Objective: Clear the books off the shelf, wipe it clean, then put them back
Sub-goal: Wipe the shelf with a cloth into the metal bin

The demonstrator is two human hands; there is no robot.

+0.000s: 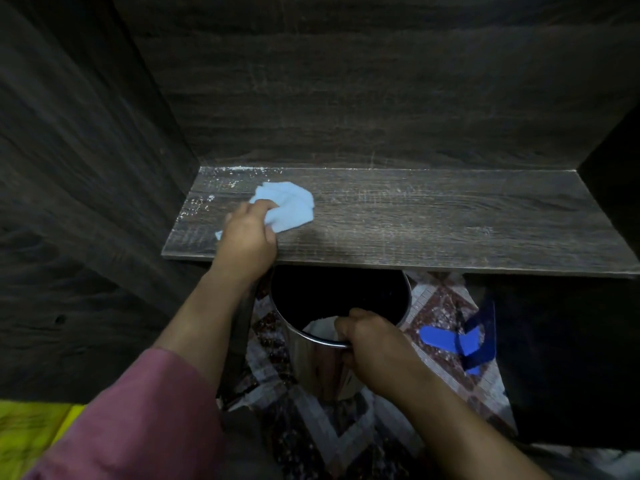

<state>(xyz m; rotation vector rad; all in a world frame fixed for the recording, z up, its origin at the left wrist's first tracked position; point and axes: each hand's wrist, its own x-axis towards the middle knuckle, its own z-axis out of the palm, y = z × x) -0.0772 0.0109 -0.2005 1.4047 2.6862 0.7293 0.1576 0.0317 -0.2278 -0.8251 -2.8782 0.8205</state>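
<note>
Head view is taking in a dark wooden shelf (415,220) that is lying bare. No books are showing anywhere in frame, so I am judging the clearing done and the wiping under way.

At the left, white dust (221,178) is sitting in the rear left corner and along the left end of the board. Just right of it, the left hand (249,233) is clenching a pale blue cloth (291,202), which is pressing on the left part of the shelf, bunched rather than spread flat. That bunching is risking streaks: a wad is touching only a narrow strip and is likely pushing the powder along instead of lifting it. The corner is looking like the harder spot, since the side wall and back panel are crowding the knuckles there.

Moving right, below the front lip, a shiny metal bin (311,372) is sitting over the patterned floor (440,306). The right hand (370,341) is gripping its near rim, fingers curled over the edge. I am reading it as a catcher for the sweepings. It is lying to the right of the cloth and partly tucked under the board, so dust swept straight forward off the left end is likely falling past it onto the floor. Held by one side of the rim only, it may be tipping if tugged.

Further right, blue marks (446,339) are showing on the floor; what they are I cannot tell.
</note>
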